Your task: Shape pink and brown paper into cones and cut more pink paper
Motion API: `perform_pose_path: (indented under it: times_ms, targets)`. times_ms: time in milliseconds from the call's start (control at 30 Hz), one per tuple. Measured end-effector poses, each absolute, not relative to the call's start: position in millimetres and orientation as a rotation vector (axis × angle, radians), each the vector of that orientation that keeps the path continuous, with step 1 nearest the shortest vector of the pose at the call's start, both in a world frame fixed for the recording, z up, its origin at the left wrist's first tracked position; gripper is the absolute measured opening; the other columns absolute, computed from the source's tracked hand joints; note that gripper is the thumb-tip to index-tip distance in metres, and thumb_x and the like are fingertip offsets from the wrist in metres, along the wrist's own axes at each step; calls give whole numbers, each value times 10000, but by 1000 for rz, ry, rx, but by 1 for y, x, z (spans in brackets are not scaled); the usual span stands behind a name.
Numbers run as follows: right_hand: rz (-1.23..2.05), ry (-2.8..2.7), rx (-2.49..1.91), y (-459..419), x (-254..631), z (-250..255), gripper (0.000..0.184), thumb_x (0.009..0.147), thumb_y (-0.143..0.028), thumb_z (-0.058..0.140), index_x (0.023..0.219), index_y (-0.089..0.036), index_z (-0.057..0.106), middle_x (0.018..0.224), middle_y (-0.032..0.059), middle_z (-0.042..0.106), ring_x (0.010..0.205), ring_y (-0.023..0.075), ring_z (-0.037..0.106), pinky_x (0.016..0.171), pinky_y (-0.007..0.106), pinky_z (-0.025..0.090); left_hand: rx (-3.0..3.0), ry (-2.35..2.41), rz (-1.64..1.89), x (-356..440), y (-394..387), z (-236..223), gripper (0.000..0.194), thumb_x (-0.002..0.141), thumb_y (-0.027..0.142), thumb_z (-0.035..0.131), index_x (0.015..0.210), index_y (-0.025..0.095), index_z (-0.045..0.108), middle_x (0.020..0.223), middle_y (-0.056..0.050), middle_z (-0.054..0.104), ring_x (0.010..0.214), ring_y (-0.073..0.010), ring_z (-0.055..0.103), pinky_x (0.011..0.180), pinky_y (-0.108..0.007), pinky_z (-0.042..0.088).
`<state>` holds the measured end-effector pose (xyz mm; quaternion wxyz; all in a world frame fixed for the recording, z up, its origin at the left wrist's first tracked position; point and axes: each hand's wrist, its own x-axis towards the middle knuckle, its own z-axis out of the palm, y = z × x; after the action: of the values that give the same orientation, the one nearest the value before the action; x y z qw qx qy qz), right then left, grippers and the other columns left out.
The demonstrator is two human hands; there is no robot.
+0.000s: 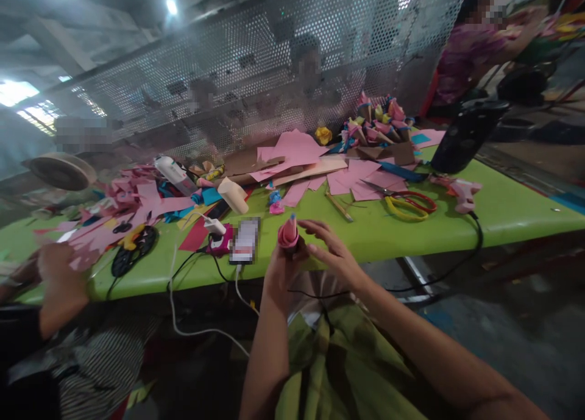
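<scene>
My left hand [282, 266] is closed around a small rolled pink paper piece [289, 232], held upright at the table's front edge. A pointed pink and blue tip rises from its middle. Just to the right, my right hand [337, 254] has its fingers stretched out and parted, close beside the paper roll. Whether its fingertips touch the roll I cannot tell. Behind the hands lie a small blue and pink paper piece [275, 202] and a pencil-like stick [339, 206]. A phone [245, 241] with a white cable lies left of my left hand.
Pink paper sheets [292, 155] and finished-looking paper cones [375, 124] lie along the back of the green table [379, 242]. Scissors [406, 205], a pink glue gun [461, 194] and a black tumbler [468, 136] stand to the right. Cables hang in front. A co-worker's hand [61, 264] is at left.
</scene>
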<state>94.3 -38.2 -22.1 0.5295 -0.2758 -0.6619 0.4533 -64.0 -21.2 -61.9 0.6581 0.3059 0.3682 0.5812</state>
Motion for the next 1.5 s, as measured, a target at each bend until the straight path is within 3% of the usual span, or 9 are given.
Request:
perform_pose_path:
  times_ms: [167,300,400,600,833,1500]
  targets:
    - [947,-1586,-755,-22,107,-31,487,895,-515,646,1312,-265,641,1305,103,620,1175,278,578,1022,461,462,646,885,1387,-47,-17,-45,414,802,602,720,813,190,681,658,13,578,593,-122,500,580,-261,433]
    - [910,-1564,-816,-10,108,-39,492,818,-503,728,1230,-239,667,1241,106,655,1093,276,607,950,445,486,650,909,1473,-36,-16,-46,388,739,502,817,971,209,714,900,-7,705,834,-148,633,744,-252,485]
    - [923,-1490,-852,-4,104,-46,499,765,-524,763,1166,-238,679,1180,92,669,1051,267,614,918,424,491,712,921,1504,-30,-15,-50,382,714,451,842,1009,243,715,1019,-1,729,973,-173,649,840,-266,490]
    - [1041,-1363,-865,3,99,-54,436,751,-537,755,1046,-226,676,1054,65,706,947,230,628,879,372,495,870,909,1486,-27,-17,-51,354,724,442,835,985,238,709,1032,-10,748,1046,-196,651,930,-285,479]
    - [1130,-1319,-905,4,102,-61,430,735,-538,764,1000,-221,647,934,47,710,855,215,642,808,344,518,872,794,1387,-23,-20,-40,412,741,553,791,951,217,678,950,-16,753,973,-202,683,924,-328,496]
    - [991,-1367,-947,3,101,-66,361,754,-476,772,992,-224,673,890,34,684,836,214,600,801,330,481,955,917,1460,-18,-17,-38,485,677,638,797,880,221,653,925,-6,734,967,-218,658,897,-328,484]
